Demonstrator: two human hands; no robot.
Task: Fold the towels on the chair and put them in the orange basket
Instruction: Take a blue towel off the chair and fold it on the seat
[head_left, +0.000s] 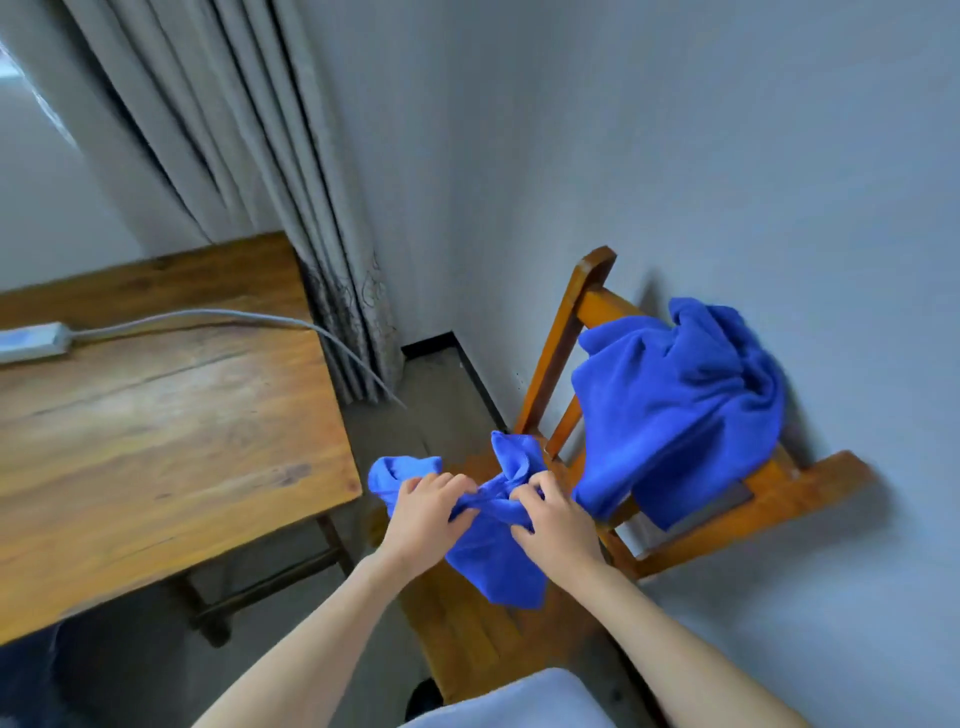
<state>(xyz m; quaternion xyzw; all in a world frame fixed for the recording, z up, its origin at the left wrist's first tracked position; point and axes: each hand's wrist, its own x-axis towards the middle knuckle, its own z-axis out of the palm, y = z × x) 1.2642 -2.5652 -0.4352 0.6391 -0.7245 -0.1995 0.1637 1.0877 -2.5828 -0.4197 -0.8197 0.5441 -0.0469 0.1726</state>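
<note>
Head view, largest first: I count one wooden tabletop (156, 415) filling the left side, and one grey curtain (234, 156) hanging behind its far corner. One wooden chair (563, 332) stands to the right, with its back close to the wall.

I count two blue towels. The draped towel (675, 405) is the bigger one. It hangs bunched over the chair's backrest, and its lower edge falls toward the seat. The held towel (493, 561) is smaller and crumpled. It is up off the seat, just in front of the draped towel, and its loose end dangles down between my operator's wrists.

Two bare hands are on the held towel. The left hand (423, 525) has its fingers curled over the cloth and grips a bunched fold, with a lobe of towel sticking out past the knuckles to the left. The right hand (558, 525) also has its fingers curled, and it pinches the fabric just beside the left hand. Another lobe of towel stands up above the fingertips.

One white power strip (31, 340) lies at the tabletop's left edge. Its single grey cable (208, 317) runs across the wood and drops off the far corner by the curtain.
</note>
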